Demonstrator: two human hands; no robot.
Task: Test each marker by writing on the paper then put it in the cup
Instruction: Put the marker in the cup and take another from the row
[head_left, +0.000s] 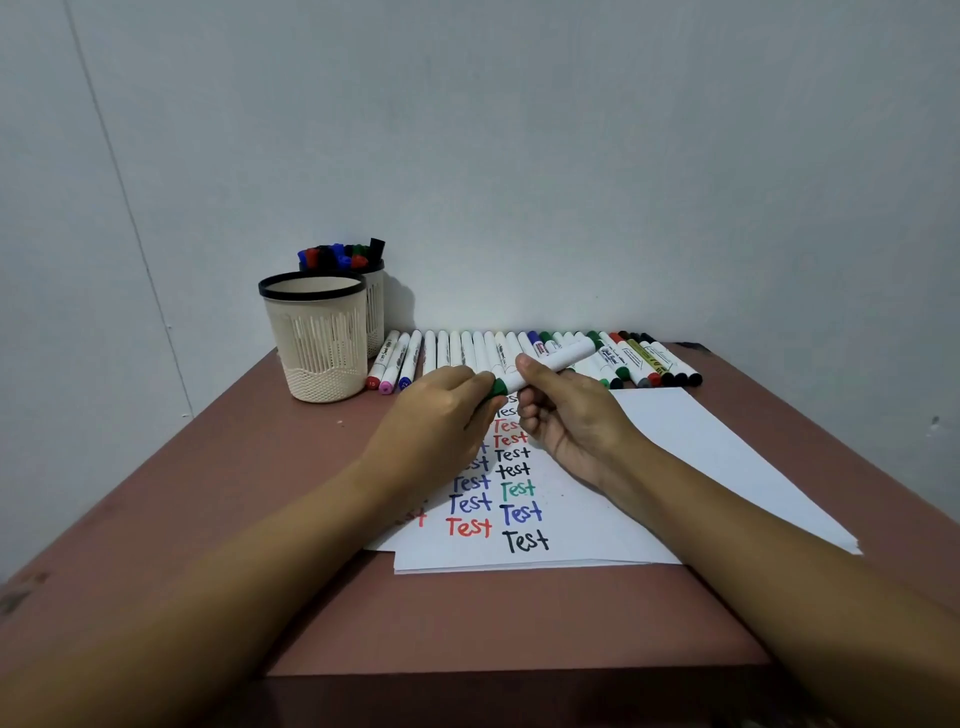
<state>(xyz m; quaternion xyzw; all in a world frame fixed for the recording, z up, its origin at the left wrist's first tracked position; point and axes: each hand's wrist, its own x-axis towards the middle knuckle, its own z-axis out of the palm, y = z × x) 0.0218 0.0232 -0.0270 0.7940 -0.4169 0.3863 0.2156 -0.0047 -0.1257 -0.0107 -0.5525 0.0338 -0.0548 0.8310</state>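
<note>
Over paper (691, 457), hands (441, 415) (566, 415) seemingly around marker (560, 358)

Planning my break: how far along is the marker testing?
Done: many "Test" words on the paper, and the back cup is full of markers. In hand: a green marker, left hand on its cap, right hand on the barrel. Left: the long row of markers lying behind the paper.

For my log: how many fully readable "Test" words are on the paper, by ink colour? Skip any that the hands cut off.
black words: 3
blue words: 3
red words: 2
green word: 1
Total on the paper: 9
</note>
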